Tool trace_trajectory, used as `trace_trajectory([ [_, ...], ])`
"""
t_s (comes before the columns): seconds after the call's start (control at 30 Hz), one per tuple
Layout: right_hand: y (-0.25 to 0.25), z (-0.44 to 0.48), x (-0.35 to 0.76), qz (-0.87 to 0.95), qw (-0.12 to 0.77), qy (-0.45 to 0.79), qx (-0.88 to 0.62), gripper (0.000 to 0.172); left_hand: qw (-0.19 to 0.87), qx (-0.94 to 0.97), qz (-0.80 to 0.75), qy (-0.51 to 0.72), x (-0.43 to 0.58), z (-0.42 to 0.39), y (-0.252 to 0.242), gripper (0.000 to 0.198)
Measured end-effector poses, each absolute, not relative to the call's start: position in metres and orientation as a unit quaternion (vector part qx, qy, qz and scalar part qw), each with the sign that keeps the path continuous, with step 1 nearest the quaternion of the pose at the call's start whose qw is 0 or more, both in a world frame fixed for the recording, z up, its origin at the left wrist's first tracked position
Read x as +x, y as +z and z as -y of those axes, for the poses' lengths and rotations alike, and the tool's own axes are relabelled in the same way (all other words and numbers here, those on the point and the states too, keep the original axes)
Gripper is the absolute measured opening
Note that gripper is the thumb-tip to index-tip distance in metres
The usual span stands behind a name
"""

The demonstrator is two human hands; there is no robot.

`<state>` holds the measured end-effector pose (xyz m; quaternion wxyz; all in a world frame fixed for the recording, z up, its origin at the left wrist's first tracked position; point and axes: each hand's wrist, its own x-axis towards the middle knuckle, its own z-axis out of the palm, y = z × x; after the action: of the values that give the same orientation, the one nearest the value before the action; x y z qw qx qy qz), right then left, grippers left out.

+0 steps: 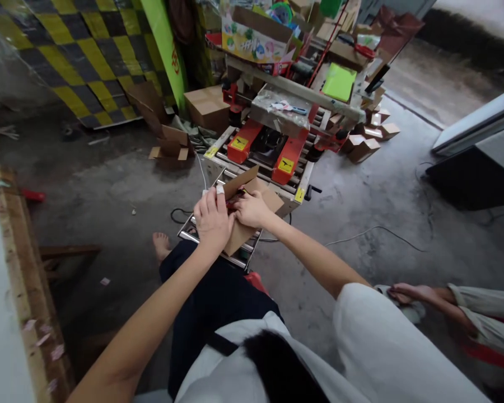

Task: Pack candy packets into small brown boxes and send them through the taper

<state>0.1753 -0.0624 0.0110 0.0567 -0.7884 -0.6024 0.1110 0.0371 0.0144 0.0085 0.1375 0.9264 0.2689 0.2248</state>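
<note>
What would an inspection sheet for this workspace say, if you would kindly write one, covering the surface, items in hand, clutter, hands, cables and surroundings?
Surface: metal roller table, partly covered by the box.
Items in hand: cardboard box, flaps open; contents mostly hidden.
Clutter: printed carton and green pad among loose items on and around the red machine.
Hands: left hand and right hand both at the box's opening; exact grip unclear.
Cables: pale cable across the floor; dark cable beside the rollers.
Surroundings: yellow-and-dark checked stack; another person's trousers at the right edge.
</note>
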Motion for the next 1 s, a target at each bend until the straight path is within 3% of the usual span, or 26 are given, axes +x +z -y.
trace_trajectory([
  [0.13,0.005,0.059,0.177,0.596,0.103,0.074,-0.793,0.033,0.111,0.942,-0.25,0.193,0.035,-0.017,0.02,0.064],
  [0.37,-0.015,0.088,0.159,0.396,0.329,-0.138,-0.846,0.034,0.103,0.958,-0.195,0.182,0.021,-0.013,0.025,0.05],
  [0.6,-0.025,0.081,0.153,0.319,0.292,-0.08,-0.898,0.054,0.163,0.964,-0.132,0.16,0.012,-0.011,0.005,0.047],
  [0.7,-0.026,0.079,0.161,0.333,0.299,-0.078,-0.891,0.072,0.244,0.949,-0.141,0.142,0.032,-0.043,0.006,0.04],
  [0.8,-0.024,0.08,0.172,0.399,0.246,-0.042,-0.882,0.086,0.333,0.926,-0.137,0.115,0.062,-0.08,0.0,0.036],
  [0.9,-0.021,0.084,0.193,0.478,0.206,0.003,-0.854,0.082,0.424,0.889,-0.145,0.091,0.084,-0.09,-0.02,0.053],
  [1.0,-0.016,0.089,0.218,0.524,0.212,0.017,-0.824,0.062,0.49,0.859,-0.128,0.078,0.088,-0.073,-0.042,0.063],
])
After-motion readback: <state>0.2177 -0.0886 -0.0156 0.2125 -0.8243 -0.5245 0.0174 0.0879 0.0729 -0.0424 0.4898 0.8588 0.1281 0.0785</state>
